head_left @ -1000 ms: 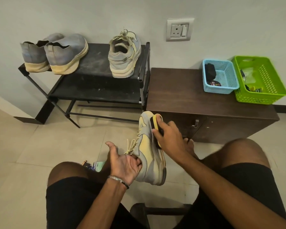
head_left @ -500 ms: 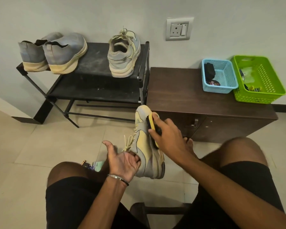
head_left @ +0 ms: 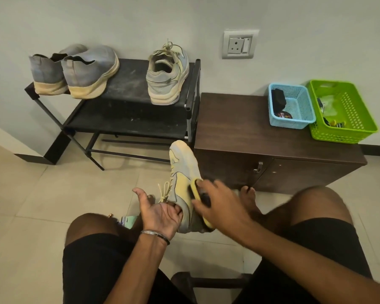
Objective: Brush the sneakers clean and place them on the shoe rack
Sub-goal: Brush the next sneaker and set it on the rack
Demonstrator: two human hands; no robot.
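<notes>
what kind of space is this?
Likely a home entryway or hall: a black shoe rack holding sneakers against the wall, a low wooden cabinet, tiled floor.

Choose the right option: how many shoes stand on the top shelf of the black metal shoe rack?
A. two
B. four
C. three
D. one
C: on the top shelf of the black metal shoe rack stand two grey-blue slip-on shoes at the left and one grey and pale yellow laced sneaker at the right.
</notes>
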